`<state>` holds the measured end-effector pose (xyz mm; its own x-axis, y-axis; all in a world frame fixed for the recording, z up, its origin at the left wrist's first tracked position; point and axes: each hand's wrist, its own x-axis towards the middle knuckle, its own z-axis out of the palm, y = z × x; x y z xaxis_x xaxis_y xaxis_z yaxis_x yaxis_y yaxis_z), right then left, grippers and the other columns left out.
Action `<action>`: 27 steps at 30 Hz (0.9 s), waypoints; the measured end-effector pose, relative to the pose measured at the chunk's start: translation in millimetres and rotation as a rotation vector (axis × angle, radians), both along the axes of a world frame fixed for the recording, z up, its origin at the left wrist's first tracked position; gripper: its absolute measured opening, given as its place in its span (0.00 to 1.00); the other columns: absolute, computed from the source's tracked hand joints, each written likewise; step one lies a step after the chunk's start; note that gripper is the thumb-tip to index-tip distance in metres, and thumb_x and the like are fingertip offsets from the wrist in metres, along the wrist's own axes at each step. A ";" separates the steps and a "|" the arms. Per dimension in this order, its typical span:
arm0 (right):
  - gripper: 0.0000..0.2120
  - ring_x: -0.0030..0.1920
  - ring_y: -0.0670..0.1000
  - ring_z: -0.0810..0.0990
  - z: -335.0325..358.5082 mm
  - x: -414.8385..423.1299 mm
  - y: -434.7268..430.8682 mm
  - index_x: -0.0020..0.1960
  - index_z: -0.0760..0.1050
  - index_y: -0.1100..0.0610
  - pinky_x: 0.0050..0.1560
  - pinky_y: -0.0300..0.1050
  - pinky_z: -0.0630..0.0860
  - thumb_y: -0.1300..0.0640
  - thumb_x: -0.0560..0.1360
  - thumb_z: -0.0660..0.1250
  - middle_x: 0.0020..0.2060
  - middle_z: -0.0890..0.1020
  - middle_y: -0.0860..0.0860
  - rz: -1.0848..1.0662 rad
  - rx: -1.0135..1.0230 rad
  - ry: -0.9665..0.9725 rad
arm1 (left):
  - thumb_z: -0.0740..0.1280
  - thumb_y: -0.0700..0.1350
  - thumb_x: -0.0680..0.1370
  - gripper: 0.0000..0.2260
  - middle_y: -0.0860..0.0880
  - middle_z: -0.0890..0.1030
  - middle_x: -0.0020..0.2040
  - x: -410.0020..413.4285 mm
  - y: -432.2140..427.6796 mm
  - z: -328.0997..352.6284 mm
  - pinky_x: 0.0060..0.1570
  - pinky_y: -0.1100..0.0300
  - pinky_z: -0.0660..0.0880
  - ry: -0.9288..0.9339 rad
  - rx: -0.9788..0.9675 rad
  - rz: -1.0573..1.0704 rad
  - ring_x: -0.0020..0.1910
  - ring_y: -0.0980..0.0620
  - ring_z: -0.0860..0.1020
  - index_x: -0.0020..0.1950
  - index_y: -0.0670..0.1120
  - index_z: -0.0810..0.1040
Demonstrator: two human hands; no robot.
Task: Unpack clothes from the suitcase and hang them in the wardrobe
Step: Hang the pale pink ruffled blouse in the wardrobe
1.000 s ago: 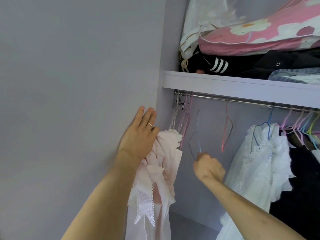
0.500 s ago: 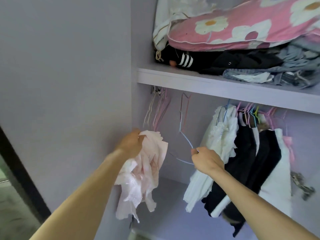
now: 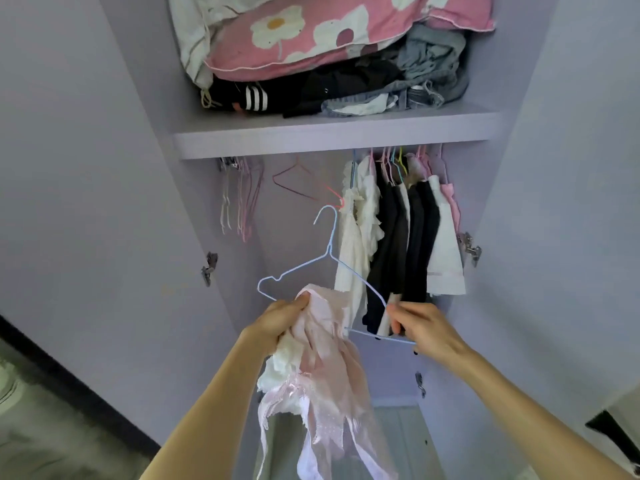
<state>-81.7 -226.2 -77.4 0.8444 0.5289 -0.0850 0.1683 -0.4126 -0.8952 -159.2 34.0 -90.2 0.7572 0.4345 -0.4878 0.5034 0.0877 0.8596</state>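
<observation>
Below the shelf [image 3: 332, 140], her left hand [image 3: 277, 323] bunches the pink dress [image 3: 322, 368], fingers curled tight; right hand [image 3: 420, 327] pinches the blue hanger [image 3: 329, 251] by its corner.

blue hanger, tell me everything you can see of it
The light blue hanger is thin wire, seemingly coated, with an open hook, twisted neck and notched left shoulder. It hangs on nothing and carries nothing, hook up and tilted, in front of the open wardrobe. The right hand pinches its right corner; its bottom bar passes behind the pale pink garment gripped by the left hand.
</observation>
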 end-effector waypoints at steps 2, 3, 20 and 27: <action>0.22 0.29 0.50 0.59 -15.1 -11.4 -22.4 0.30 0.70 0.55 0.31 0.43 0.58 0.49 0.81 0.62 0.24 0.62 0.48 -0.018 0.028 0.035 | 0.69 0.53 0.79 0.19 0.37 0.85 0.49 3.1 -26.1 -15.5 0.57 0.40 0.79 0.029 -0.081 0.055 0.51 0.37 0.84 0.54 0.37 0.81; 0.22 0.28 0.51 0.59 -23.4 -15.0 -31.2 0.30 0.70 0.55 0.31 0.43 0.57 0.49 0.82 0.62 0.24 0.61 0.49 -0.031 0.046 0.033 | 0.71 0.54 0.78 0.20 0.37 0.85 0.49 5.3 -35.0 -24.7 0.56 0.41 0.79 0.038 -0.101 0.113 0.50 0.38 0.84 0.56 0.37 0.80; 0.12 0.42 0.47 0.82 -35.0 18.3 -101.6 0.49 0.82 0.50 0.48 0.42 0.74 0.43 0.76 0.68 0.40 0.85 0.48 0.008 0.115 0.083 | 0.61 0.50 0.84 0.12 0.46 0.83 0.53 34.6 -122.0 0.9 0.57 0.54 0.78 -0.124 0.275 -0.256 0.52 0.48 0.82 0.55 0.45 0.80; 0.13 0.27 0.46 0.67 15.0 56.2 -88.5 0.39 0.77 0.54 0.28 0.38 0.63 0.53 0.81 0.63 0.23 0.69 0.45 -0.476 0.469 0.167 | 0.65 0.54 0.81 0.08 0.54 0.80 0.48 45.9 -140.6 21.7 0.43 0.65 0.70 -0.126 0.672 -0.326 0.49 0.54 0.77 0.52 0.53 0.81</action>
